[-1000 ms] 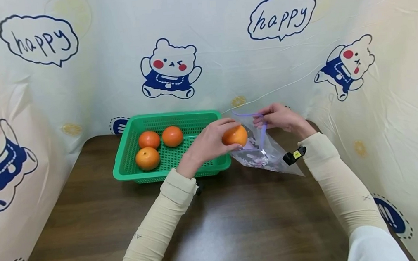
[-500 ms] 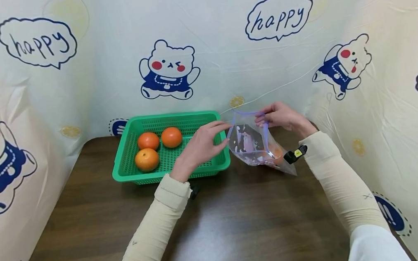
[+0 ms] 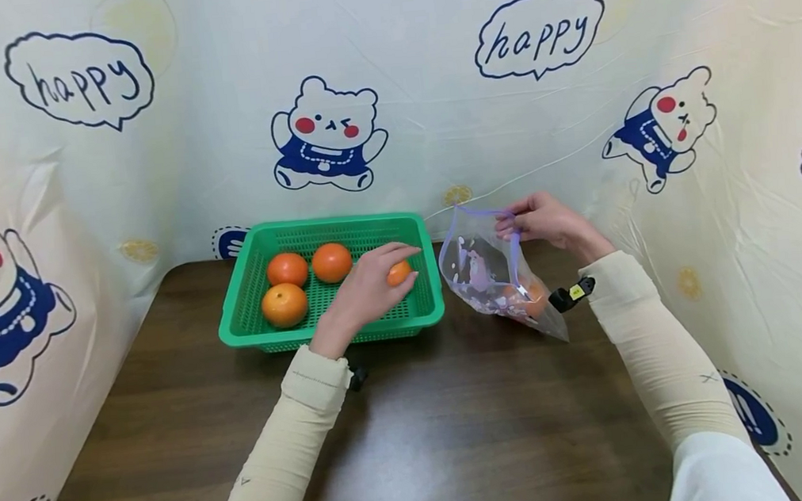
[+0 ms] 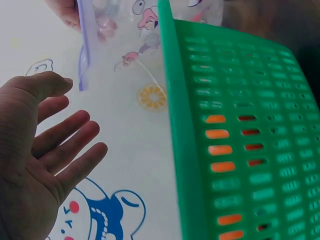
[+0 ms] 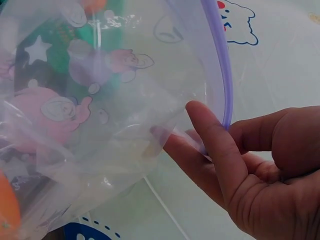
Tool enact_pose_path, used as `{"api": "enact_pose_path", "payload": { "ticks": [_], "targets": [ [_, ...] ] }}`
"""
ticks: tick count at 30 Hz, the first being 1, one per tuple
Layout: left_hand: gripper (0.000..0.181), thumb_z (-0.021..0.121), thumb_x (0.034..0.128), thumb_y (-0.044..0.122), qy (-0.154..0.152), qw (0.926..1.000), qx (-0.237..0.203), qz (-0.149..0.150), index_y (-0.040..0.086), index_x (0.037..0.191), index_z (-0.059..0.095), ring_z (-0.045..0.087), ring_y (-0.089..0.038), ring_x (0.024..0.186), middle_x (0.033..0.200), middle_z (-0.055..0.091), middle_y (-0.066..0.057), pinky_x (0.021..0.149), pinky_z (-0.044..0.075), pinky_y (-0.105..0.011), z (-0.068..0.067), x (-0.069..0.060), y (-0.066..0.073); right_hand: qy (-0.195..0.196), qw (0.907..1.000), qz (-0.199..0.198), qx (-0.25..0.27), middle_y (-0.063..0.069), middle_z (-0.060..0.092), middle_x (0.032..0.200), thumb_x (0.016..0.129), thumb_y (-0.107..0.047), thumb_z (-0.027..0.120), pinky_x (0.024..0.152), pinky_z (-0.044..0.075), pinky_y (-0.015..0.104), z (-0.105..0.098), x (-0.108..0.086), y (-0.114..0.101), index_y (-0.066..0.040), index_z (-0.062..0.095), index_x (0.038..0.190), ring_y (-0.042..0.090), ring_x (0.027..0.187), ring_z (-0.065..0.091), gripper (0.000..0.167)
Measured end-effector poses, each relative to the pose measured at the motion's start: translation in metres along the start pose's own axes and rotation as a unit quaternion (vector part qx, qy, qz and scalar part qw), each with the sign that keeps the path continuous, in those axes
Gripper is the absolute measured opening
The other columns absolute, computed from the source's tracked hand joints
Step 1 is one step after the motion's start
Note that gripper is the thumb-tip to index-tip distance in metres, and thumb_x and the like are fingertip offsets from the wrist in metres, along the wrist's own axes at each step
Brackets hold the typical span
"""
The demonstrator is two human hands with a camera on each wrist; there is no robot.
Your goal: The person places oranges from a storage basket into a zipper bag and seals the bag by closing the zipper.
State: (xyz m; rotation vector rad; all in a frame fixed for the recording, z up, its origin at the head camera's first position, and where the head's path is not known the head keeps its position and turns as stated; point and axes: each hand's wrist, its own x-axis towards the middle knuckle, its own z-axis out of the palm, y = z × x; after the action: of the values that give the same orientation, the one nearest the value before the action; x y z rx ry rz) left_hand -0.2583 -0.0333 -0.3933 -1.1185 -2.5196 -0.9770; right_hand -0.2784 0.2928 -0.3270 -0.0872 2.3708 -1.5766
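Note:
My left hand (image 3: 365,289) hovers over the right part of a green basket (image 3: 243,328), its fingers spread and holding nothing. Just beyond its fingertips an orange (image 3: 399,273) shows inside the basket. Several more oranges (image 3: 284,305) lie in the basket's left half. With thumb and fingers, my right hand (image 3: 545,226) pinches the purple rim of a clear zip bag (image 3: 478,275) printed with pink figures. The bag's mouth gapes toward the basket, and orange fruit (image 3: 530,298) shows through its lower end. In the left wrist view the left hand (image 4: 55,145) is beside the basket wall (image 4: 182,150).
The basket stands toward the back of a dark wooden table (image 3: 417,432). Behind and at both sides hangs a pale printed cloth (image 3: 427,145). A thin white cord (image 3: 544,165) runs across the cloth behind the bag.
The left hand has let go of an orange into the bag and moved left, back over the basket. The bag now sags with that fruit while the right hand still grips its rim.

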Motion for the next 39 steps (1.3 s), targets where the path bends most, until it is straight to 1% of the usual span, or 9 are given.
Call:
{"api": "enact_pose_path", "payload": {
  "ticks": [4,12,16,21,24,28,32,35,39],
  "targets": [
    [0.037,0.069,0.0959,0.015,0.0,0.9998,0.004,-0.019,0.008,0.132,0.068,0.065,-0.028,0.12,0.133,0.066,-0.01,0.104,0.052,-0.043,-0.003,-0.006,-0.006,0.006,1.0,-0.002,-0.003,0.033,0.065,0.123,0.104,0.005,0.047,0.077,0.06,0.02,0.0,0.001,0.001,0.023,0.042,0.14,0.007,0.083,0.073,0.04],
    [0.036,0.07,0.097,0.017,0.006,0.9993,0.009,-0.035,0.008,0.132,0.068,0.062,-0.03,0.125,0.134,0.066,-0.011,0.107,0.05,-0.046,-0.009,-0.018,-0.013,0.005,1.0,-0.007,0.001,0.029,0.07,0.116,0.102,0.007,0.05,0.075,0.06,0.021,0.0,0.004,0.003,0.023,0.045,0.138,0.01,0.082,0.074,0.039],
    [0.034,0.068,0.0981,0.018,0.01,0.9989,0.009,-0.044,0.008,0.131,0.069,0.061,-0.029,0.124,0.133,0.067,-0.011,0.106,0.051,-0.046,-0.012,-0.025,-0.017,0.006,1.0,-0.006,0.002,0.028,0.071,0.115,0.103,0.006,0.05,0.074,0.061,0.021,0.0,0.004,0.004,0.022,0.047,0.137,0.01,0.082,0.075,0.038],
    [0.033,0.068,0.0976,0.016,0.026,0.9985,0.014,-0.045,0.006,0.129,0.069,0.064,-0.029,0.12,0.13,0.068,-0.012,0.102,0.054,-0.045,-0.016,-0.032,-0.023,0.004,1.0,-0.008,0.003,0.021,0.075,0.107,0.104,0.003,0.049,0.074,0.061,0.021,0.001,0.004,0.005,0.022,0.048,0.136,0.009,0.08,0.074,0.037],
    [0.034,0.069,0.0971,0.015,0.028,0.9981,0.017,-0.051,0.006,0.13,0.068,0.065,-0.029,0.118,0.13,0.067,-0.012,0.1,0.055,-0.045,-0.017,-0.037,-0.027,0.004,1.0,-0.008,0.0,0.018,0.075,0.105,0.105,0.001,0.049,0.073,0.061,0.022,0.001,0.005,0.006,0.022,0.049,0.135,0.01,0.08,0.074,0.036],
    [0.036,0.07,0.0965,0.014,0.029,0.9971,0.02,-0.067,0.007,0.131,0.068,0.064,-0.03,0.121,0.131,0.067,-0.011,0.101,0.054,-0.046,-0.02,-0.041,-0.031,0.01,0.9999,-0.007,-0.008,0.02,0.075,0.106,0.104,0.001,0.05,0.073,0.061,0.023,0.001,0.005,0.008,0.021,0.052,0.133,0.011,0.08,0.074,0.035],
    [0.036,0.07,0.0963,0.013,0.035,0.9968,0.02,-0.069,0.007,0.132,0.067,0.062,-0.03,0.123,0.131,0.068,-0.012,0.103,0.053,-0.048,-0.021,-0.046,-0.037,0.008,0.9999,-0.007,-0.013,0.021,0.074,0.108,0.105,0.001,0.049,0.074,0.061,0.023,0.001,0.005,0.008,0.02,0.051,0.134,0.009,0.08,0.074,0.035],
    [0.036,0.069,0.0967,0.014,0.04,0.9965,0.024,-0.069,0.007,0.132,0.067,0.063,-0.03,0.122,0.13,0.068,-0.012,0.102,0.053,-0.048,-0.021,-0.047,-0.04,0.004,0.9999,-0.01,-0.011,0.021,0.074,0.109,0.104,0.001,0.05,0.074,0.061,0.022,0.002,0.005,0.008,0.021,0.05,0.134,0.009,0.08,0.074,0.036],
    [0.036,0.069,0.0972,0.015,0.042,0.9958,0.028,-0.076,0.007,0.132,0.067,0.063,-0.032,0.122,0.132,0.067,-0.014,0.101,0.053,-0.049,-0.023,-0.05,-0.043,0.0,0.9999,-0.011,-0.009,0.021,0.074,0.108,0.104,0.002,0.05,0.074,0.061,0.022,0.003,0.005,0.009,0.021,0.05,0.134,0.009,0.081,0.074,0.036]
  ]
}}
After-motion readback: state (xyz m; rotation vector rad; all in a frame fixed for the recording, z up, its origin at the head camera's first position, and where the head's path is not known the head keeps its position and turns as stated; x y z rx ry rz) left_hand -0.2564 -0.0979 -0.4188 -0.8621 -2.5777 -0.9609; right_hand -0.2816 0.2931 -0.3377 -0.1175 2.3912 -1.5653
